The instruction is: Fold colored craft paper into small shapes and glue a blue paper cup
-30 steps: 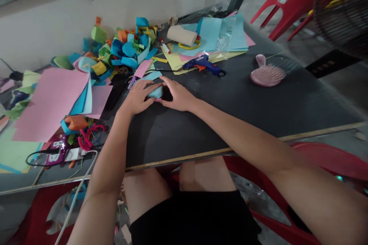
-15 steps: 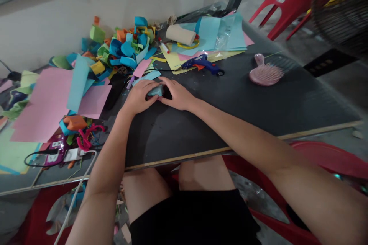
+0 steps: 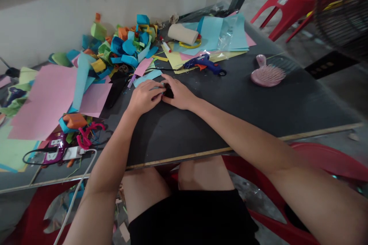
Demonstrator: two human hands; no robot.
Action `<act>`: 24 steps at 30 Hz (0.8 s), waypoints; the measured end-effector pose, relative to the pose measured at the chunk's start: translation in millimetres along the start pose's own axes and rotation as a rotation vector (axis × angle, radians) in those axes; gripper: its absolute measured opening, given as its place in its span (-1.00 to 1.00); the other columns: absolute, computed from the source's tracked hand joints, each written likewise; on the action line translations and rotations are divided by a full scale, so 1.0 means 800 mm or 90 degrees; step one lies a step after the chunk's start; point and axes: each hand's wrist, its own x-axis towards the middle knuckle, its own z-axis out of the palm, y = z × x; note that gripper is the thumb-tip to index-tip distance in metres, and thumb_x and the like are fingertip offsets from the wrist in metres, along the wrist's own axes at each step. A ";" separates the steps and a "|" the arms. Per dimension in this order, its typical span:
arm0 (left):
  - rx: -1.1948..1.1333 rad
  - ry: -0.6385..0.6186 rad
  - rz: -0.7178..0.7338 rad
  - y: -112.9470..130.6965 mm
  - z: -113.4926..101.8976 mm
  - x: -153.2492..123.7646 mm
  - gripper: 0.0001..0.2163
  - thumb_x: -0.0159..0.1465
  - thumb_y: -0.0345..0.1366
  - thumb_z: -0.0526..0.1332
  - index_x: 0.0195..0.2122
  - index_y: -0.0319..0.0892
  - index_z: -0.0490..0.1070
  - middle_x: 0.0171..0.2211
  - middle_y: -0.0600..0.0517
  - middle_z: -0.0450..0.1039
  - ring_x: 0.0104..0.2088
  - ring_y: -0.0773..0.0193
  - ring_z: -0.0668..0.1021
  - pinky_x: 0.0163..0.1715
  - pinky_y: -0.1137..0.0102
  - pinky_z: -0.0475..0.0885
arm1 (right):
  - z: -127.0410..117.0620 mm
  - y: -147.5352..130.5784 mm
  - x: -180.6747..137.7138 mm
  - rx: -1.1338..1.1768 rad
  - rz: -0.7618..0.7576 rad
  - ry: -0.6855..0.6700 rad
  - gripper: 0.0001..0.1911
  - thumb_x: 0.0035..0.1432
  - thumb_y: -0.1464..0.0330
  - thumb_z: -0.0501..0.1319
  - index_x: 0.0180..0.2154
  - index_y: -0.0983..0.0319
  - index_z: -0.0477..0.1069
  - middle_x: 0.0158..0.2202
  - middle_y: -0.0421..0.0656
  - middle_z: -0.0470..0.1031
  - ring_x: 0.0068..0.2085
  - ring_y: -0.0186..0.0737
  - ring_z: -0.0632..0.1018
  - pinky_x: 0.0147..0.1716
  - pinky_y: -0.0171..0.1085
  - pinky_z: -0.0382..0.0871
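Note:
My left hand [image 3: 145,96] and my right hand [image 3: 179,93] meet low over the dark tabletop [image 3: 184,130]. Between them is a small blue-grey piece [image 3: 157,87], mostly hidden by my fingers, so its kind does not show. The left fingers are bent and pressed onto it, while the right thumb and forefinger curve round its other side. Just beyond my hands lie a light blue paper strip [image 3: 148,78] and a purple pen [image 3: 131,80]. Farther right rests a blue glue gun [image 3: 204,64].
Folded paper pieces [image 3: 129,48] are heaped along the wall. Pink sheets [image 3: 43,103] and a purple device [image 3: 56,148] with cables lie left. A cardboard tube [image 3: 183,34] and coloured sheets sit at the back, a pink hairbrush [image 3: 266,75] right. A fan [image 3: 342,15] stands beyond.
My left fingers have closed over the blue-grey piece, which showed more openly before. My right hand has hardly moved. The view has shifted slightly.

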 end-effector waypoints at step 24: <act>0.000 -0.053 -0.158 -0.005 0.013 -0.006 -0.32 0.40 0.15 -0.16 0.42 -0.15 -0.08 0.41 -0.20 -0.03 0.42 0.02 0.06 0.33 0.08 0.04 | -0.003 -0.008 -0.002 -0.033 0.032 0.016 -0.09 0.03 0.29 0.27 0.35 0.24 -0.07 0.16 0.10 0.36 0.19 0.23 0.37 0.16 0.25 0.28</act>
